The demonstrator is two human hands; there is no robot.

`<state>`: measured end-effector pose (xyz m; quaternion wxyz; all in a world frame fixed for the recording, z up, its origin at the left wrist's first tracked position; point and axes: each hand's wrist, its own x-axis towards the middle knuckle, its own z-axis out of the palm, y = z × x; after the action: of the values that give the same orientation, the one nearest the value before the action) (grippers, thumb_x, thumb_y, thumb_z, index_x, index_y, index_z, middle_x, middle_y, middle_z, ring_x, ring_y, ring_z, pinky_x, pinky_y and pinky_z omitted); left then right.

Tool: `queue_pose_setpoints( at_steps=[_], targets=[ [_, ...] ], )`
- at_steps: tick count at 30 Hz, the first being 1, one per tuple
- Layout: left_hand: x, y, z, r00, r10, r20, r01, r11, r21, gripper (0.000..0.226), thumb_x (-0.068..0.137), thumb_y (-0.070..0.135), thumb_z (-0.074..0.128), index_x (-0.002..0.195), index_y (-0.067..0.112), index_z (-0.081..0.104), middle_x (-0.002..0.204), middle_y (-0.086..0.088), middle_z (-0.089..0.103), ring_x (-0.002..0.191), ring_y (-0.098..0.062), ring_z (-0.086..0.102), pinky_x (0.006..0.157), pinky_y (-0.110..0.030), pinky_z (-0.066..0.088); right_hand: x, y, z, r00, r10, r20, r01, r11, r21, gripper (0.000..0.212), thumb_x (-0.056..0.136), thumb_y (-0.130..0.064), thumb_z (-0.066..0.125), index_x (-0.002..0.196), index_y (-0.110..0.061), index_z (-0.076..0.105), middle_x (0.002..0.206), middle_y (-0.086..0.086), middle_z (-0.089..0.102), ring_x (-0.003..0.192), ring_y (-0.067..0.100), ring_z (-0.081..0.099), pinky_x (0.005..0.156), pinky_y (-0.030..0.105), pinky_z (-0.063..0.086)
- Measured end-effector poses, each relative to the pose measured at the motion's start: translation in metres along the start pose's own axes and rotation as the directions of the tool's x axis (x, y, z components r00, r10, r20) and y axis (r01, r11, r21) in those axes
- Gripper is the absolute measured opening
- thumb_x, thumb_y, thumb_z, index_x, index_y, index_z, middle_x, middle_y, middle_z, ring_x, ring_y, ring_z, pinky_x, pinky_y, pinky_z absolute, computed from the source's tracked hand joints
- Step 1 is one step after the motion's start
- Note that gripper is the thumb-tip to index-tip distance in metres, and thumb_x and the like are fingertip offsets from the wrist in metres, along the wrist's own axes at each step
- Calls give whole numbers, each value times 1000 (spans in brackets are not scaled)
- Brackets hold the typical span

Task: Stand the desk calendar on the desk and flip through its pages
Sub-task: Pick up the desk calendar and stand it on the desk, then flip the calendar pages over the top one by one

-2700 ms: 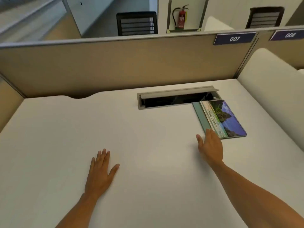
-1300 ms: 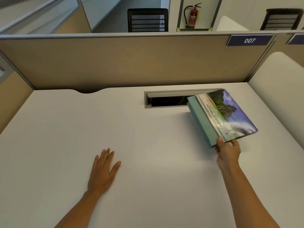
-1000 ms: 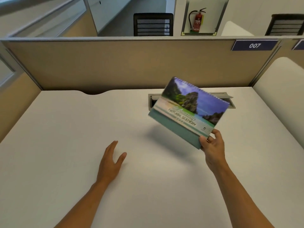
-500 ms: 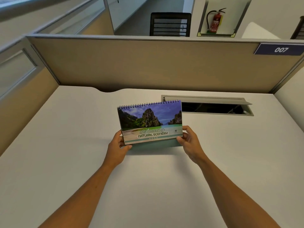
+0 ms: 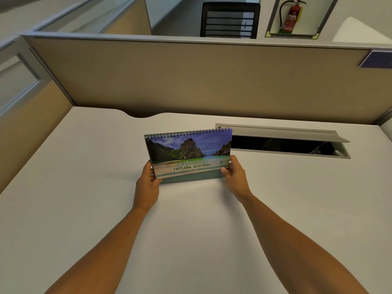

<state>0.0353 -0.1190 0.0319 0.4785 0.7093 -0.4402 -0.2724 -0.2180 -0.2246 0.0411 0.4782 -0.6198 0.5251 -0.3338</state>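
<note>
The desk calendar [image 5: 188, 151] is upright in the middle of the white desk [image 5: 84, 209], its spiral binding on top and its cover, a landscape photo with the words "Natural Scenery", facing me. Its teal base touches or nearly touches the desk. My left hand [image 5: 147, 183] grips the lower left corner and my right hand [image 5: 234, 172] grips the lower right corner. The back of the calendar is hidden.
An open cable tray [image 5: 284, 143] with a raised grey lid is set into the desk just right of and behind the calendar. A beige partition [image 5: 201, 81] closes the back, another panel [image 5: 25, 124] the left side. A black chair [image 5: 230, 20] stands beyond.
My right hand picked the calendar up from the right of the desk, swung it to the centre and turned it upright. My left hand left the desk and took the other corner.
</note>
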Motion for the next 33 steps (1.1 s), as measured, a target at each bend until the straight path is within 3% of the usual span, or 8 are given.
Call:
queue_pose_setpoints(
  at_steps=[2, 7, 12, 16, 19, 25, 28, 33],
  targets=[
    [9, -4, 0, 1000, -6, -2, 6, 1000, 11, 59, 91, -4, 53, 142, 21, 37, 119, -2, 64, 106, -16, 62, 82, -9, 47, 13, 2, 7, 1000, -21, -7, 20, 1000, -19, 31, 96, -2, 47, 120, -21, 52, 116, -2, 63, 106, 15, 59, 80, 11, 45],
    [27, -9, 4, 1000, 20, 10, -21, 997, 73, 62, 91, -4, 53, 146, 15, 30, 131, -7, 58, 116, -19, 56, 96, -23, 42, 38, -5, 14, 999, -29, -27, 29, 999, -15, 33, 93, 0, 54, 120, -19, 55, 117, -1, 63, 106, 13, 59, 93, 27, 51],
    [31, -21, 12, 999, 6, -41, -1, 994, 110, 55, 93, 2, 53, 144, 13, 34, 134, -9, 57, 119, -22, 54, 98, -25, 40, 43, -8, 28, 972, 41, -230, -43, 999, -1, 37, 90, -1, 62, 126, -8, 56, 126, 10, 60, 115, 22, 58, 98, 31, 49],
    [32, -26, 13, 999, -7, -44, 13, 991, 130, 52, 94, 5, 53, 142, 14, 36, 133, -9, 58, 120, -24, 56, 97, -24, 40, 26, -11, 48, 939, 113, -326, -96, 993, 68, 48, 90, -5, 65, 136, -7, 51, 132, 11, 60, 121, 25, 56, 104, 40, 47],
    [33, -27, 15, 999, -6, -54, 14, 988, 154, 52, 94, 5, 53, 142, 13, 35, 134, -11, 58, 120, -27, 55, 97, -25, 40, 11, -15, 57, 913, 129, -388, -93, 989, 110, 51, 90, -8, 65, 139, -7, 50, 136, 9, 59, 125, 23, 54, 109, 37, 42],
    [33, -27, 14, 998, -6, -57, 15, 986, 165, 51, 95, 8, 53, 143, 10, 35, 134, -12, 57, 120, -28, 56, 99, -29, 41, -2, -21, 55, 873, 198, -446, -115, 972, 205, 34, 90, -12, 67, 123, -10, 64, 121, 7, 68, 106, 19, 63, 92, 25, 50],
    [33, -26, 14, 999, 2, -54, 6, 988, 152, 50, 95, 8, 53, 142, 11, 37, 134, -11, 58, 120, -27, 56, 99, -29, 42, -7, -18, 45, 864, 202, -462, -130, 974, 183, 14, 89, -15, 69, 102, -15, 65, 103, 5, 70, 91, 17, 64, 89, 37, 57],
    [32, -24, 11, 999, 32, -43, -26, 990, 136, 51, 93, 1, 53, 140, 13, 39, 130, -6, 58, 115, -20, 54, 96, -27, 42, -19, -28, 16, 935, 234, -267, -98, 893, 439, 17, 89, -9, 68, 100, -21, 62, 91, 11, 76, 78, 23, 71, 78, 37, 60]
  ],
)
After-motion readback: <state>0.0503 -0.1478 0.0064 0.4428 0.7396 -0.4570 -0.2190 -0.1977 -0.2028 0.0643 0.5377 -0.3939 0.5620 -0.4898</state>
